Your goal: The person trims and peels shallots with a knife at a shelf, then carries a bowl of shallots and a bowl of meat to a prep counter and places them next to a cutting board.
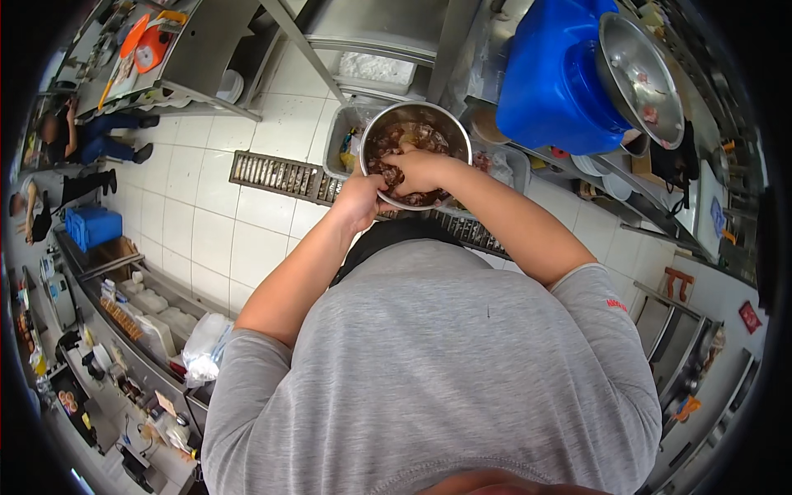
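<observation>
In front of me is a deep round stainless steel bowl (416,105) with dark reddish-brown meat pieces (427,135) in a wet, dark liquid. My left hand (360,197) grips the bowl's near left rim, its thumb over the edge. From the right, my right hand (419,170) reaches into the bowl. Its fingers are sunk among the meat, so I cannot tell whether they close on a piece. Beneath the bowl, a grey plastic bin (334,145) shows on the left with wrappers in it.
A blue plastic drum (544,80) stands to the right, with a steel bowl (646,80) holding meat scraps beside it. Steel table legs (444,52) rise ahead. A slotted floor drain (278,173) crosses the tiles. Two people (93,136) (52,198) are at the far left.
</observation>
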A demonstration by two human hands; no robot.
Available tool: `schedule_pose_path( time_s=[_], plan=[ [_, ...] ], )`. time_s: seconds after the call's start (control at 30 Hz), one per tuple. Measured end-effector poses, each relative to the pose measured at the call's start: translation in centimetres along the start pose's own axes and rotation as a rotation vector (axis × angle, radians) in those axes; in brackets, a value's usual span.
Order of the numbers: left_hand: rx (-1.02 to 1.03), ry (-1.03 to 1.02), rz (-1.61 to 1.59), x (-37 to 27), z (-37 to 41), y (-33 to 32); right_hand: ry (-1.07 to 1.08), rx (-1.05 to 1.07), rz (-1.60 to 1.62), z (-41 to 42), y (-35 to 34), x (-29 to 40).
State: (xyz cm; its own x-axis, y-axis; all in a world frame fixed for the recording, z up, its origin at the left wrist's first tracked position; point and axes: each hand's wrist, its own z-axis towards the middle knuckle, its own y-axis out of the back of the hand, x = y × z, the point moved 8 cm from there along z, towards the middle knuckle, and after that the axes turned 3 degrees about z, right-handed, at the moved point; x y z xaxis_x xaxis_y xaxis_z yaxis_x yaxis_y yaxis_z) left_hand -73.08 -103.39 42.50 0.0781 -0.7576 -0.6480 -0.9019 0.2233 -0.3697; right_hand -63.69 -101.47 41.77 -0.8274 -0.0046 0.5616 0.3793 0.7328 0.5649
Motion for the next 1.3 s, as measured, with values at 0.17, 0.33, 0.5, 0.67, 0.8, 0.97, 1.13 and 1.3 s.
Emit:
schedule_pose_path(
  time_s=[0.17,0.33,0.5,0.67,0.8,0.97,1.13,1.3],
  plan=[
    [-0.045,-0.005,-0.005,-0.4,0.8,1.8,0.078,0.016,0.078,3.1,-1.2,0.4],
    [0.029,0.012,-0.019,-1.8,2.0,3.4,0.059,-0.115,0.120,5.4,-0.9,1.1],
    [0.126,0.120,0.036,-2.8,5.3,8.0,0.089,-0.321,0.185,8.4,1.4,2.1],
    [0.178,0.161,0.121,-4.5,7.7,11.7,0.013,-0.543,0.298,9.4,5.1,2.7],
    [0.226,0.185,0.132,-5.6,9.4,14.2,-0.042,-0.661,0.343,9.5,8.0,2.5],
    [0.194,0.154,0.144,-7.1,10.9,16.3,-0.105,-0.695,0.450,8.8,10.1,1.4],
    [0.145,0.079,0.215,-7.7,12.5,18.4,-0.179,-0.650,0.387,8.1,10.0,-0.4],
    [0.073,0.044,0.239,-7.8,13.0,20.7,-0.394,-0.604,0.287,7.7,7.6,-3.8]
  ],
)
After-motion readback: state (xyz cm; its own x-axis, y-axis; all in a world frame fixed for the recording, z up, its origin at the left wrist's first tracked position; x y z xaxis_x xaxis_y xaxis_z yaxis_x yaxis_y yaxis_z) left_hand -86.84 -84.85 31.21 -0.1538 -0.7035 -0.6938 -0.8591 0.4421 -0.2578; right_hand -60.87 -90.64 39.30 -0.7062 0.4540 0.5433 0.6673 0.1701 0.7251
